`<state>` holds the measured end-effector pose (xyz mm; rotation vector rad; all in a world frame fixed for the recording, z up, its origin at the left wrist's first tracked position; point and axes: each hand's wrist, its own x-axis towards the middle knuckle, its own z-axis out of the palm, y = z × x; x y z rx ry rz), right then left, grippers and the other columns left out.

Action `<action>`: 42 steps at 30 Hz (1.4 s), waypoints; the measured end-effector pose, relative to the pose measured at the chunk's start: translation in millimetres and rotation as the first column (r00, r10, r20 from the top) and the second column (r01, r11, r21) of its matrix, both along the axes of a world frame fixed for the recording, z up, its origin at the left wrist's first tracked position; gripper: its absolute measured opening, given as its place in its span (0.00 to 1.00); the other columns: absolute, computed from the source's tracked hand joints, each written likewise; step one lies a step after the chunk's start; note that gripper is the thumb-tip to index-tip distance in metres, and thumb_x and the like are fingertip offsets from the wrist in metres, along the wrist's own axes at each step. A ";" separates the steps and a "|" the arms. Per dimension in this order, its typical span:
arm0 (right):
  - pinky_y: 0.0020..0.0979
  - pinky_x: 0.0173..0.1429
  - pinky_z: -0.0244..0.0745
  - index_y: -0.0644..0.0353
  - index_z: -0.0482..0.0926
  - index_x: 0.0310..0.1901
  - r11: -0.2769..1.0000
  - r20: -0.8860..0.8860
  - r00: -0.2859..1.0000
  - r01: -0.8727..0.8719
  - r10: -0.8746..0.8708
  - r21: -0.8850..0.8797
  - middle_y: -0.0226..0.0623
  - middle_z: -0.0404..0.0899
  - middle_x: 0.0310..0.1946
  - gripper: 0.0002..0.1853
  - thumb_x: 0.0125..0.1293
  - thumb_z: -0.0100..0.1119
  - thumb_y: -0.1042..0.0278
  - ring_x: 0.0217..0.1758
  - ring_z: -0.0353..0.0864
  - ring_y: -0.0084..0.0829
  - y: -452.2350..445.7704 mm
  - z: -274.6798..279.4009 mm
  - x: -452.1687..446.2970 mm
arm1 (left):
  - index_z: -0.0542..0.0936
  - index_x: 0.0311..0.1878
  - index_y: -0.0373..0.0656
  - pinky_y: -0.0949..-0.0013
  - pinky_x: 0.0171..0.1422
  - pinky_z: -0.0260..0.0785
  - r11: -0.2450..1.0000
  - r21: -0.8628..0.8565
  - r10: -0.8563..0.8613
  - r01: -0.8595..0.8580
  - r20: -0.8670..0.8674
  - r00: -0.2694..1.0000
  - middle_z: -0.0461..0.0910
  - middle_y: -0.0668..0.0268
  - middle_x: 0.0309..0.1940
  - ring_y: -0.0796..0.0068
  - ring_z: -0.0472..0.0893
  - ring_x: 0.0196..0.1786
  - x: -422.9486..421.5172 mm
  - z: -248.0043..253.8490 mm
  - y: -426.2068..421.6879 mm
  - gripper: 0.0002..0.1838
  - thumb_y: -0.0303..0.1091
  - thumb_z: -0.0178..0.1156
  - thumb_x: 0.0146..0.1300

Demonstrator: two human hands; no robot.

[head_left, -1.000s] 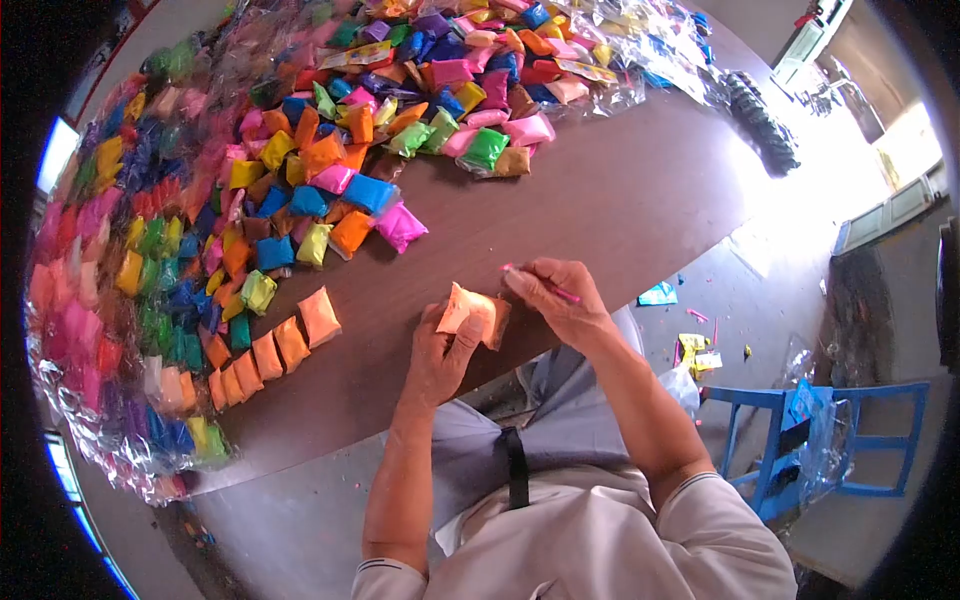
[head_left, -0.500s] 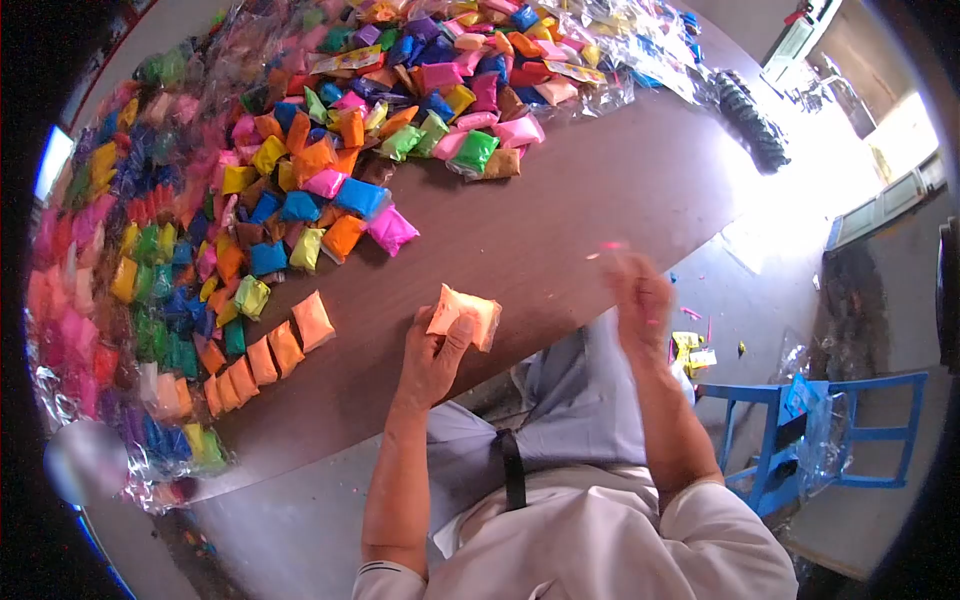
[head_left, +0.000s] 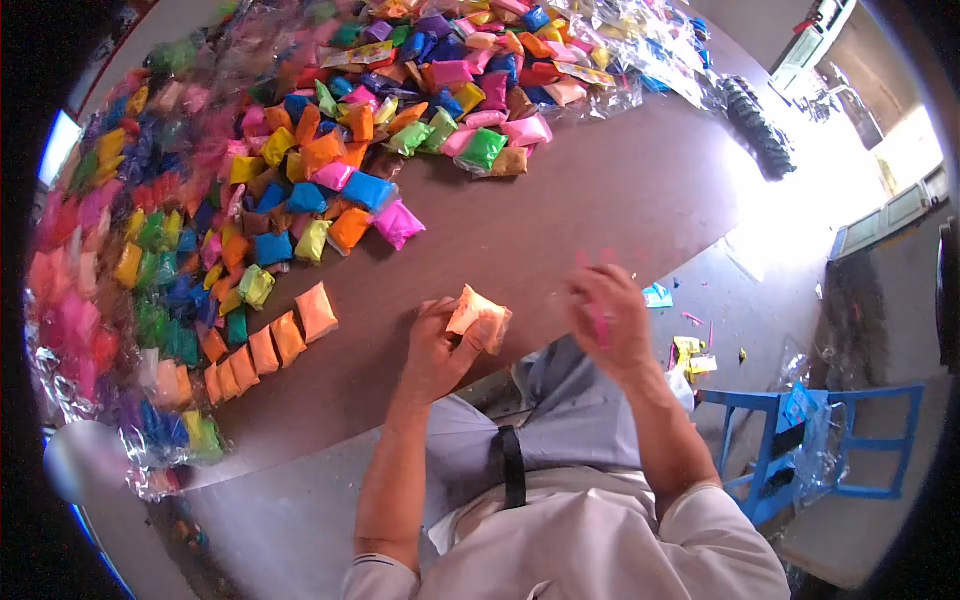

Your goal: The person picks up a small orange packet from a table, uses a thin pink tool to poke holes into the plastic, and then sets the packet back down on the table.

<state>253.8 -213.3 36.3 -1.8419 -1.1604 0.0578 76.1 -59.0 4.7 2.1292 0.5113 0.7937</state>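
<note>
My left hand [head_left: 440, 350] is closed on a pale orange packet [head_left: 480, 317] in a clear wrapper, thumb across its face, above the table near its edge. To the right, my right hand [head_left: 608, 315] is curled and slightly blurred, apart from the packet. A thin pink plastic piece [head_left: 600, 325] shows in its fingers, and faint pink smears blur above them. Left of my hands, several similar orange packets [head_left: 264, 350] lie side by side in a slanting row on the table.
A large heap of colourful packets [head_left: 370, 190] covers the left and far side of the brown table [head_left: 560, 200]. A black ribbed object [head_left: 757, 128] lies at its far right. A blue chair [head_left: 770, 440] and floor litter, including a blue wrapper [head_left: 657, 295], are at the right.
My right hand has moved left, closer to the packet in my left hand. The left hand and its packet have shifted slightly right. A blue wrapper on the floor has come into view.
</note>
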 end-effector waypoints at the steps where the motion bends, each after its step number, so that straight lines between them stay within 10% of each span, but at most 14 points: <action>1: 0.39 0.49 0.76 0.63 0.79 0.43 0.996 -0.024 0.995 -0.093 0.093 0.000 0.45 0.78 0.40 0.16 0.52 0.67 0.68 0.46 0.78 0.47 17.5 3.5 -9.8 | 0.80 0.38 0.41 0.62 0.47 0.66 0.997 -0.083 0.007 -0.002 0.058 0.998 0.78 0.60 0.32 0.60 0.74 0.39 0.0 -2.5 -0.9 0.13 0.43 0.63 0.62; 6: 0.41 0.43 0.75 0.61 0.79 0.41 0.915 -0.055 0.917 -0.398 0.394 -0.068 0.48 0.78 0.36 0.16 0.54 0.65 0.60 0.41 0.79 0.49 64.3 18.7 -21.6 | 0.79 0.37 0.40 0.62 0.44 0.67 0.836 -0.548 0.154 -0.017 0.205 0.967 0.78 0.59 0.32 0.60 0.75 0.38 1.9 -19.4 -13.0 0.11 0.37 0.67 0.59; 15: 0.37 0.35 0.72 0.64 0.79 0.40 0.921 -0.238 0.904 -0.381 0.355 -0.076 0.43 0.75 0.25 0.10 0.55 0.61 0.72 0.27 0.76 0.42 66.8 6.0 -10.6 | 0.79 0.33 0.40 0.60 0.45 0.64 0.997 -0.044 -0.058 0.060 0.048 0.997 0.78 0.59 0.25 0.57 0.75 0.32 4.2 -8.2 0.9 0.16 0.46 0.60 0.63; 19: 0.36 0.35 0.72 0.65 0.79 0.39 0.905 -0.176 0.887 -0.416 0.426 0.092 0.41 0.74 0.24 0.11 0.56 0.63 0.69 0.28 0.77 0.38 69.4 13.4 -13.1 | 0.80 0.34 0.42 0.61 0.47 0.62 0.996 -0.080 -0.039 0.045 0.067 0.997 0.80 0.60 0.28 0.58 0.76 0.33 6.9 -4.8 -2.8 0.13 0.43 0.60 0.62; 29: 0.34 0.42 0.75 0.59 0.81 0.41 0.757 -0.312 0.766 -0.628 0.561 -0.179 0.41 0.80 0.35 0.13 0.59 0.61 0.61 0.35 0.80 0.38 82.8 7.0 4.7 | 0.80 0.43 0.40 0.59 0.53 0.67 0.980 -0.188 -0.070 0.064 -0.028 0.997 0.82 0.60 0.37 0.60 0.80 0.43 -2.4 -19.7 4.6 0.13 0.39 0.62 0.62; 31: 0.36 0.42 0.75 0.59 0.81 0.41 0.749 -0.196 0.795 -0.606 0.573 -0.267 0.43 0.79 0.34 0.13 0.57 0.62 0.62 0.37 0.80 0.41 78.7 3.8 1.3 | 0.76 0.49 0.38 0.63 0.55 0.69 0.818 -0.571 -0.039 0.068 0.061 0.997 0.81 0.59 0.42 0.66 0.80 0.45 -2.3 -9.8 -9.9 0.16 0.38 0.63 0.63; 37: 0.41 0.38 0.75 0.60 0.80 0.39 0.808 -0.074 0.806 -0.578 0.588 0.117 0.48 0.81 0.30 0.14 0.52 0.65 0.62 0.36 0.82 0.48 77.0 -6.1 -9.1 | 0.64 0.59 0.41 0.66 0.58 0.67 0.984 -0.172 -0.048 0.037 -0.061 0.997 0.70 0.61 0.50 0.67 0.73 0.55 -17.5 -49.4 7.6 0.30 0.37 0.69 0.58; 42: 0.42 0.39 0.74 0.66 0.79 0.34 0.750 -0.144 0.753 -0.656 0.642 -0.085 0.53 0.79 0.30 0.11 0.54 0.61 0.67 0.36 0.80 0.52 72.4 19.9 -5.5 | 0.63 0.59 0.42 0.67 0.57 0.67 0.907 -0.391 -0.118 0.159 0.126 0.985 0.71 0.62 0.50 0.69 0.72 0.56 -6.3 -33.1 -3.6 0.29 0.37 0.68 0.60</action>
